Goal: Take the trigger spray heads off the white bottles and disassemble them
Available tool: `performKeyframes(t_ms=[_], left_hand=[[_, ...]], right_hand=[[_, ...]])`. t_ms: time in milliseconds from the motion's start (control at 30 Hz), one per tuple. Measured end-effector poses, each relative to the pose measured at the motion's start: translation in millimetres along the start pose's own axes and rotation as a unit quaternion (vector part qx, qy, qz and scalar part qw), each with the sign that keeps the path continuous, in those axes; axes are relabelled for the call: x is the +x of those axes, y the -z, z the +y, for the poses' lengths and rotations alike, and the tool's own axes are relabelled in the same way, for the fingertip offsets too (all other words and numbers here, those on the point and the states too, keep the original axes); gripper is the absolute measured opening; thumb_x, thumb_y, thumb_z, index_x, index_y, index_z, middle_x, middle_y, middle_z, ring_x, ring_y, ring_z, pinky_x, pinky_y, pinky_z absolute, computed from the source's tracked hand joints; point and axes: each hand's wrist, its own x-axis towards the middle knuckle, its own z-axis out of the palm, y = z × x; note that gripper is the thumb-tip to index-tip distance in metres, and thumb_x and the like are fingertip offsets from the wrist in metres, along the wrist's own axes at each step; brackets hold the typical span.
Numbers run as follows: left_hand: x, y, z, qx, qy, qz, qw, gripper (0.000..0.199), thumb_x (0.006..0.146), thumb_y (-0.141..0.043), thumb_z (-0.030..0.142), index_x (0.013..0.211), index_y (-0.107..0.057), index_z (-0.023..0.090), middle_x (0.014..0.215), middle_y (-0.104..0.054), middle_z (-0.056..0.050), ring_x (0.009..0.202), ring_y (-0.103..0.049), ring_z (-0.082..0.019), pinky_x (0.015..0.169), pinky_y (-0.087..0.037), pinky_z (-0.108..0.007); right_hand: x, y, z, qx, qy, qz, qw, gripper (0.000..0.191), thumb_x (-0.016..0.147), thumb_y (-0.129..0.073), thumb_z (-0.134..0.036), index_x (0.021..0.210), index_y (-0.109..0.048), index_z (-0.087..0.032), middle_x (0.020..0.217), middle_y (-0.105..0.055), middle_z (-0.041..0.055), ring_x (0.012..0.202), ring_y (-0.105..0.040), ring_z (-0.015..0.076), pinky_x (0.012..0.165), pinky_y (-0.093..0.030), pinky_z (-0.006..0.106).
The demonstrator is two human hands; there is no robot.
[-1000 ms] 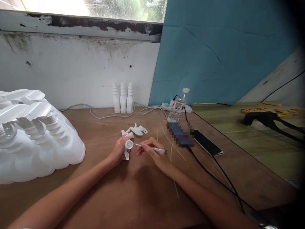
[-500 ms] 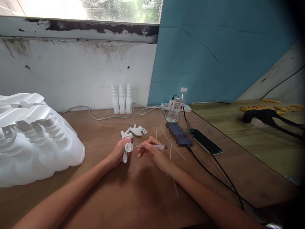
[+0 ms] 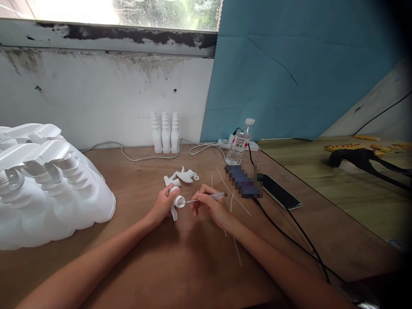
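My left hand (image 3: 161,207) is closed round a white trigger spray head (image 3: 180,201), whose round screw collar faces right and whose trigger hangs down. Pinched in my right hand (image 3: 210,205) is a thin screwdriver (image 3: 220,195) with a clear handle and a dark end. Its narrow shaft points left, and the tip reaches the collar's opening; how far inside it goes I cannot tell. Just beyond my left hand lie loose white spray head parts (image 3: 185,176). Several thin clear tubes (image 3: 231,203) are scattered beside and under my right forearm.
Large white bottles (image 3: 96,201) are massed at the left. Three slim white bottles (image 3: 165,136) stand by the wall. On the right are a water bottle (image 3: 237,148), a blurred-out dark object (image 3: 242,182), a phone (image 3: 280,191) and black cables (image 3: 304,234). A power strip (image 3: 253,146) sits behind.
My left hand has turned the spray head, so its collar now faces right instead of up at me. The screwdriver has tilted, and both hands have shifted slightly right.
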Motion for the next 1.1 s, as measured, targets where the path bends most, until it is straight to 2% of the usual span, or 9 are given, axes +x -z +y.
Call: performKeyframes(t_ms=[67, 167, 333, 467, 600, 767, 900, 1000, 1100], left_hand=[[-1.3, 0.7, -1.6, 0.045, -0.045, 0.031, 0.998, 0.039, 0.079, -0.059, 0.055, 0.077, -0.043, 0.020, 0.053, -0.044, 0.007, 0.039, -0.034, -0.005, 0.037, -0.026, -0.016], [-1.3, 2.8, -3.4, 0.144, -0.107, 0.083, 0.980, 0.034, 0.083, -0.055, 0.052, 0.084, -0.049, 0.019, 0.057, -0.049, 0.005, 0.044, -0.040, -0.007, 0.043, -0.031, -0.018], [0.8, 10.6, -2.3, 0.237, -0.144, 0.125, 0.953, 0.033, 0.088, -0.050, 0.051, 0.099, -0.050, 0.020, 0.065, -0.056, 0.003, 0.052, -0.048, -0.011, 0.052, -0.038, -0.021], [0.1, 21.1, 0.6, 0.312, -0.193, 0.136, 0.920, 0.033, 0.088, -0.051, 0.048, 0.106, -0.052, 0.020, 0.079, -0.060, 0.000, 0.062, -0.051, -0.012, 0.059, -0.041, -0.022], [-2.6, 31.0, 2.8, 0.367, -0.262, 0.086, 0.889, 0.028, 0.088, -0.053, 0.041, 0.106, -0.054, 0.020, 0.098, -0.060, -0.005, 0.074, -0.055, -0.015, 0.066, -0.045, -0.024], [-6.9, 38.5, 3.5, 0.447, -0.322, 0.004, 0.834, 0.022, 0.086, -0.054, 0.028, 0.106, -0.053, 0.020, 0.105, -0.057, -0.009, 0.097, -0.057, -0.022, 0.088, -0.045, -0.034], [-7.3, 40.7, 3.6, 0.504, -0.316, -0.022, 0.804, 0.032, 0.085, -0.053, 0.023, 0.117, -0.051, 0.021, 0.116, -0.053, -0.012, 0.110, -0.051, -0.026, 0.095, -0.043, -0.042], [-5.5, 41.1, 0.9, 0.545, -0.298, -0.020, 0.783, 0.035, 0.088, -0.049, 0.027, 0.122, -0.049, 0.020, 0.123, -0.048, -0.014, 0.117, -0.045, -0.028, 0.100, -0.039, -0.046], [-3.4, 41.5, -5.4, 0.585, -0.272, -0.021, 0.764, 0.046, 0.089, -0.050, 0.039, 0.131, -0.043, 0.019, 0.133, -0.041, -0.015, 0.125, -0.037, -0.032, 0.106, -0.032, -0.052]], right_hand=[[-0.7, 1.7, -1.6, -0.054, 0.015, -0.002, 0.998, 0.022, 0.086, -0.057, -0.027, 0.066, -0.050, -0.019, 0.065, -0.065, 0.0008, 0.051, -0.059, 0.0137, 0.051, -0.047, 0.028], [-2.3, 2.8, -1.9, -0.160, 0.043, 0.029, 0.986, 0.022, 0.087, -0.056, -0.029, 0.068, -0.053, -0.019, 0.064, -0.062, -0.0002, 0.053, -0.057, 0.0122, 0.054, -0.045, 0.026], [-1.5, 10.1, 2.7, -0.333, 0.088, 0.108, 0.933, 0.023, 0.089, -0.052, -0.030, 0.069, -0.053, -0.019, 0.060, -0.057, -0.0018, 0.054, -0.053, 0.0120, 0.056, -0.041, 0.024], [2.4, 18.1, 3.8, -0.418, 0.103, 0.131, 0.893, 0.021, 0.088, -0.052, -0.029, 0.070, -0.054, -0.019, 0.059, -0.054, -0.0027, 0.053, -0.050, 0.0112, 0.055, -0.037, 0.023], [4.8, 20.7, 1.2, -0.417, 0.110, 0.127, 0.893, 0.021, 0.087, -0.053, -0.030, 0.069, -0.053, -0.019, 0.060, -0.052, -0.0026, 0.055, -0.047, 0.0113, 0.055, -0.035, 0.023], [4.9, 17.6, 4.1, -0.379, 0.078, 0.046, 0.921, 0.016, 0.085, -0.058, -0.032, 0.078, -0.062, -0.019, 0.071, -0.061, 0.0003, 0.064, -0.054, 0.0134, 0.059, -0.040, 0.024], [4.6, 17.4, 11.0, -0.377, 0.059, -0.016, 0.924, 0.018, 0.086, -0.057, -0.034, 0.085, -0.067, -0.019, 0.077, -0.065, 0.0013, 0.067, -0.057, 0.0132, 0.062, -0.042, 0.024], [5.6, 22.4, 13.7, -0.408, 0.073, 0.003, 0.910, 0.017, 0.087, -0.055, -0.032, 0.089, -0.066, -0.020, 0.079, -0.066, 0.0011, 0.069, -0.059, 0.0139, 0.065, -0.043, 0.025], [8.5, 31.0, 14.7, -0.448, 0.083, 0.038, 0.889, 0.014, 0.087, -0.055, -0.028, 0.092, -0.065, -0.020, 0.083, -0.067, 0.0017, 0.075, -0.061, 0.0162, 0.071, -0.045, 0.028]])
